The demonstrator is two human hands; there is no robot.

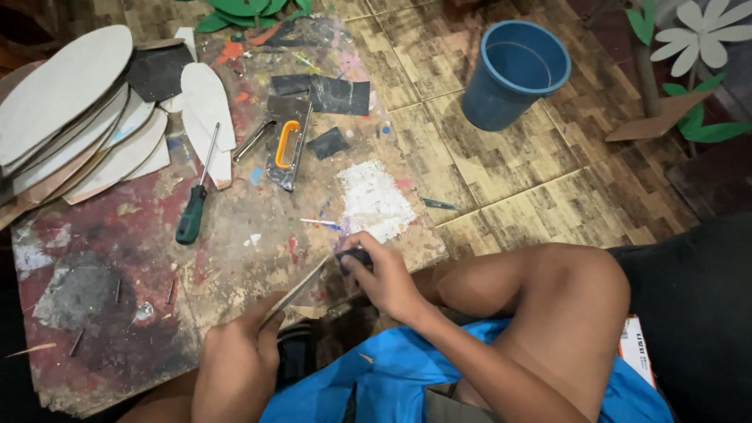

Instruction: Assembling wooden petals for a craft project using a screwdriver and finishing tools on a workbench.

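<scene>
A thin flat sole piece [301,288] sits at the board's [117,235] near edge, pinched by the left hand [239,352]; the right hand [384,274] grips a dark tool [354,256] against it. Best kept steady, strokes short. A screwdriver [196,196] lies mid-board.

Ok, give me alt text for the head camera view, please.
A seated person's left hand holds a thin flat sole piece while the right hand presses a dark tool to its end, over a paint-stained board with stacked sole cutouts, a staple gun and a green-handled screwdriver.
</scene>
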